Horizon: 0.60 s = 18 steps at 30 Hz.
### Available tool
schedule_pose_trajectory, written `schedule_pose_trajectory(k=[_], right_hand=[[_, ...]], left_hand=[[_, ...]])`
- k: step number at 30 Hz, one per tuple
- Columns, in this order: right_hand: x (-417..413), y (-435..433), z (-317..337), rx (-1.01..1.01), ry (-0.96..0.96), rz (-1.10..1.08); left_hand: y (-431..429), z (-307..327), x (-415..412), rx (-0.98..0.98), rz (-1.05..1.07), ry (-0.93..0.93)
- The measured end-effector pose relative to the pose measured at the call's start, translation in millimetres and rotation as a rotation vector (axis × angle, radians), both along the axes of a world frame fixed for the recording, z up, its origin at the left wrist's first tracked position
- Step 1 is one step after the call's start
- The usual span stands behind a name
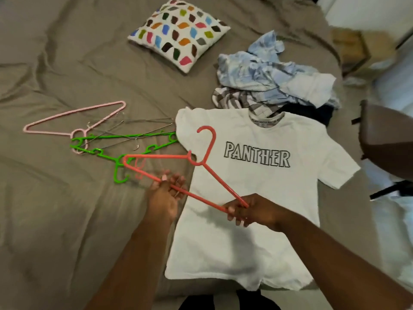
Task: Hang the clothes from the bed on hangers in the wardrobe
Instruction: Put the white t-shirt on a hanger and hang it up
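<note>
A white T-shirt (252, 198) printed "PANTHER" lies flat, face up, on the bed (67, 209). Above its left side I hold a red plastic hanger (207, 151), hook pointing away from me. My left hand (165, 195) grips the hanger's bottom bar. My right hand (248, 210) pinches the hanger's right corner over the shirt. A heap of other clothes (274, 79), light blue, striped and dark, lies beyond the shirt's collar. The wardrobe is not in view.
Spare hangers lie left of the shirt: a pink one (73, 118), green ones (125, 151) and thin wire ones (134, 128). A patterned cushion (178, 33) sits at the far side. A dark chair (386, 148) stands beside the bed's right edge.
</note>
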State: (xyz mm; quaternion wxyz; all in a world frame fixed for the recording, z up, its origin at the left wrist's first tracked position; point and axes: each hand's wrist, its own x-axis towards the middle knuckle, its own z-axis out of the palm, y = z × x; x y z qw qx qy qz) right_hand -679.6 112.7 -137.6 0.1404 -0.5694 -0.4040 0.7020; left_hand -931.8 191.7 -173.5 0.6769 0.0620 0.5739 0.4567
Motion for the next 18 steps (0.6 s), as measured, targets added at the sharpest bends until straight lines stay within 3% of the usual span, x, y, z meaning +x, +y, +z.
schedule_pose_trajectory(k=[4, 9, 11, 18], right_hand=[[42.7, -11.7, -4.0, 0.005, 0.05, -0.322], [98.4, -18.0, -5.6, -0.021, 0.269, -0.778], [120.9, -21.6, -5.8, 0.014, 0.26, -0.801], [183.5, -21.9, -4.3, 0.076, 0.142, -0.726]], left_hand=[[-9.7, 5.3, 61.9, 0.053, -0.154, -0.015], [-16.5, 6.1, 127.5, 0.124, -0.392, -0.129], [-15.4, 4.1, 151.3, 0.111, -0.481, -0.131], [-7.8, -12.6, 224.9, 0.127, -0.685, 0.115]])
